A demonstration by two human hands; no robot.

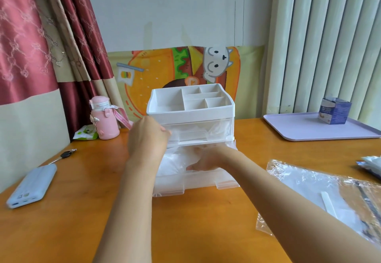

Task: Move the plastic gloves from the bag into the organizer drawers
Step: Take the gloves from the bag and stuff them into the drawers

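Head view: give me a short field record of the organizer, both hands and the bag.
organizer: white, on wooden table
lower drawer: pulled out, holds plastic gloves
upper drawer: pushed in, filmy plastic shows through its clear front
left hand: against upper drawer's left front; grip unclear
right hand: inside lower drawer, on the gloves; grip unclear
bag: flat on table, right of organizer
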